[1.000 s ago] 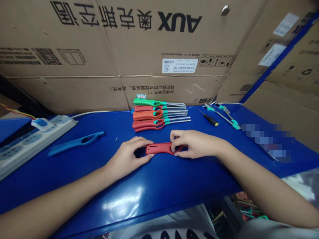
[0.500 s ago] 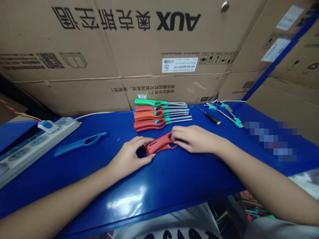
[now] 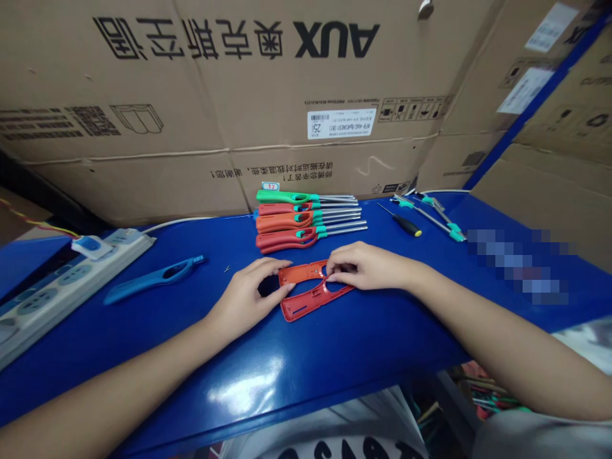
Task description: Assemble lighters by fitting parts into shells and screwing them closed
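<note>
One left hand [image 3: 248, 293] pinches an orange lighter half-shell [image 3: 302, 273], the right hand [image 3: 371, 268] a red half-shell [image 3: 306, 303], behind the surface's [image 3: 344, 357] front edge.

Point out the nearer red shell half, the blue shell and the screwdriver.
Nearer red shell half [image 3: 313, 302]: head view, on its open inside.
Blue shell [image 3: 147, 280]: head view, on its solid body.
Screwdriver [image 3: 406, 225]: head view, on its black handle.
</note>
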`<move>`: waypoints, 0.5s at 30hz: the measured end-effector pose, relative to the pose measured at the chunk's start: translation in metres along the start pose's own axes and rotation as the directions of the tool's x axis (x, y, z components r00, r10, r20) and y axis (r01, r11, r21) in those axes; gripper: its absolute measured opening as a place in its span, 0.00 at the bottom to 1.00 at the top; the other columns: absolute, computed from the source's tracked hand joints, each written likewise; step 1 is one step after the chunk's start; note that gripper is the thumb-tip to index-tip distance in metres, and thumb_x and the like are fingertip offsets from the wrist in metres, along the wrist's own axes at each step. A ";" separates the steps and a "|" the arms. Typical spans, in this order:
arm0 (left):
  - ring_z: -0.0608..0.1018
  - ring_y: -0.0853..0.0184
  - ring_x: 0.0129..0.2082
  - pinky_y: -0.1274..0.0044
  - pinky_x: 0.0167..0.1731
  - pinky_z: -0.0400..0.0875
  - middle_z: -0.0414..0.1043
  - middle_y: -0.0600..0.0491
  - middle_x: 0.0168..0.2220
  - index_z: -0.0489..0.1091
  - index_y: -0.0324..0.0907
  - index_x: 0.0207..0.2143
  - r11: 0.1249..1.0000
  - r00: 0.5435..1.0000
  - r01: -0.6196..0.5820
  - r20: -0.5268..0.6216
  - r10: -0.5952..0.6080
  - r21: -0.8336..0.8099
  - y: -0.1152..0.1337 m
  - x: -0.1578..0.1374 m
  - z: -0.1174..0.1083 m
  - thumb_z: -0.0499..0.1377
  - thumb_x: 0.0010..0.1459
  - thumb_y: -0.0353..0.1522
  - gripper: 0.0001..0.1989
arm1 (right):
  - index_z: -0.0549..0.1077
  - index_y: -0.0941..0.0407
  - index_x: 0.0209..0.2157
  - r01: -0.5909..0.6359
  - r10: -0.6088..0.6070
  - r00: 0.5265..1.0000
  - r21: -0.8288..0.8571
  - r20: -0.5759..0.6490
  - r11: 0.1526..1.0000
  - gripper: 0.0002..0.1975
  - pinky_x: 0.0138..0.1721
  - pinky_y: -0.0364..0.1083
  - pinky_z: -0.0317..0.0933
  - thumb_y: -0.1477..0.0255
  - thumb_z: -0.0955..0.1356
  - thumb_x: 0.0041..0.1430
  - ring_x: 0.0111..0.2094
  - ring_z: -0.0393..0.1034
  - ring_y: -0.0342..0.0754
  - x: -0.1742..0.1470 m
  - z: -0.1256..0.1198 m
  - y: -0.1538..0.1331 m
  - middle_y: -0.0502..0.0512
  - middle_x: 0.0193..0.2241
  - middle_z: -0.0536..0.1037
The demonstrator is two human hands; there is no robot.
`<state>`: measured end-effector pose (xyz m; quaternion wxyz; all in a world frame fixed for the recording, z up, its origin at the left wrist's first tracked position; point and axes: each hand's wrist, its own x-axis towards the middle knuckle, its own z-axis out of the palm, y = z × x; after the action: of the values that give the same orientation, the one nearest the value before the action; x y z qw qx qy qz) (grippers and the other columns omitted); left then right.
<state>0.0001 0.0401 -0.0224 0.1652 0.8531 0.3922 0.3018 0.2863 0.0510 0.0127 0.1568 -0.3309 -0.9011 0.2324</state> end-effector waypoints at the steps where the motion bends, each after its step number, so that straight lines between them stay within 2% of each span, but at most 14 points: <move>1: 0.80 0.60 0.48 0.66 0.51 0.76 0.78 0.47 0.50 0.74 0.43 0.52 1.000 1.000 -0.007 -0.010 0.007 0.002 0.002 0.000 0.000 0.59 0.66 0.38 0.15 | 0.78 0.58 0.37 -0.009 0.009 1.000 -0.020 -0.003 1.000 0.07 0.32 0.42 0.60 0.69 0.69 0.64 0.30 0.70 0.43 0.001 0.002 0.000 0.54 0.33 0.79; 3: 0.79 0.59 0.50 0.65 0.53 0.74 0.77 0.47 0.50 0.75 0.43 0.50 0.999 0.999 -0.036 -0.038 0.036 0.011 0.006 0.000 -0.002 0.57 0.68 0.37 0.13 | 0.78 0.57 0.38 -0.009 0.007 0.999 -0.047 -0.036 0.999 0.10 0.30 0.42 0.58 0.64 0.70 0.64 0.29 0.68 0.42 0.002 0.002 0.001 0.52 0.31 0.78; 5: 0.78 0.59 0.52 0.65 0.54 0.73 0.76 0.47 0.51 0.75 0.44 0.50 0.996 0.996 -0.082 -0.044 0.083 0.024 0.011 -0.001 -0.004 0.57 0.68 0.36 0.12 | 0.78 0.57 0.37 -0.027 0.014 0.992 -0.103 -0.129 0.994 0.13 0.33 0.42 0.58 0.61 0.68 0.65 0.30 0.70 0.43 0.000 -0.005 0.006 0.52 0.31 0.79; 6: 0.77 0.59 0.52 0.65 0.55 0.73 0.76 0.47 0.51 0.75 0.44 0.50 0.994 0.993 -0.110 -0.028 0.111 0.026 0.013 -0.002 -0.005 0.57 0.68 0.36 0.12 | 0.78 0.56 0.36 -0.068 0.036 0.979 -0.155 -0.199 0.986 0.14 0.34 0.43 0.59 0.61 0.67 0.66 0.32 0.71 0.44 -0.002 -0.012 0.010 0.53 0.32 0.79; 8: 0.76 0.59 0.53 0.65 0.55 0.73 0.76 0.47 0.52 0.75 0.44 0.51 0.986 0.985 -0.168 0.041 0.167 0.015 0.017 -0.003 -0.007 0.59 0.68 0.36 0.12 | 0.78 0.56 0.34 -0.247 0.132 0.918 -0.282 -0.373 0.927 0.14 0.37 0.46 0.59 0.62 0.66 0.66 0.35 0.72 0.48 -0.009 -0.029 0.024 0.56 0.34 0.81; 10: 0.76 0.58 0.55 0.65 0.56 0.73 0.75 0.47 0.53 0.74 0.45 0.52 0.976 0.970 -0.216 0.118 0.214 0.002 0.019 -0.005 -0.007 0.61 0.66 0.38 0.14 | 0.78 0.56 0.36 -0.490 0.278 0.808 -0.330 -0.520 0.807 0.13 0.39 0.48 0.60 0.63 0.66 0.65 0.39 0.72 0.52 -0.021 -0.051 0.043 0.59 0.38 0.81; 11: 0.75 0.57 0.56 0.64 0.57 0.72 0.75 0.46 0.54 0.73 0.44 0.53 0.972 0.961 -0.234 0.148 0.232 0.001 0.019 -0.006 -0.007 0.62 0.65 0.39 0.17 | 0.77 0.56 0.37 -0.614 0.358 0.725 -0.316 -0.589 0.723 0.11 0.41 0.49 0.60 0.65 0.66 0.65 0.41 0.72 0.54 -0.029 -0.061 0.054 0.60 0.41 0.80; 13: 0.75 0.56 0.57 0.63 0.57 0.72 0.74 0.45 0.55 0.72 0.43 0.55 0.966 0.950 -0.258 0.188 0.252 0.011 0.018 -0.007 -0.006 0.64 0.62 0.41 0.21 | 0.77 0.55 0.39 -0.827 0.524 0.518 -0.240 -0.676 0.508 0.09 0.44 0.49 0.61 0.69 0.65 0.63 0.47 0.71 0.56 -0.046 -0.080 0.077 0.61 0.45 0.79; 15: 0.75 0.56 0.57 0.63 0.57 0.73 0.74 0.44 0.56 0.71 0.42 0.56 0.964 0.943 -0.265 0.213 0.255 0.018 0.017 -0.008 -0.005 0.64 0.62 0.41 0.22 | 0.77 0.58 0.38 -0.899 0.601 0.407 -0.186 -0.688 0.395 0.07 0.44 0.52 0.61 0.72 0.68 0.60 0.47 0.71 0.60 -0.064 -0.093 0.099 0.66 0.42 0.78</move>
<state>0.0025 0.0237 -0.0131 0.1445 0.9279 0.2635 0.2206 0.4258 0.1045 0.0311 0.1630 -0.7949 -0.5787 -0.0811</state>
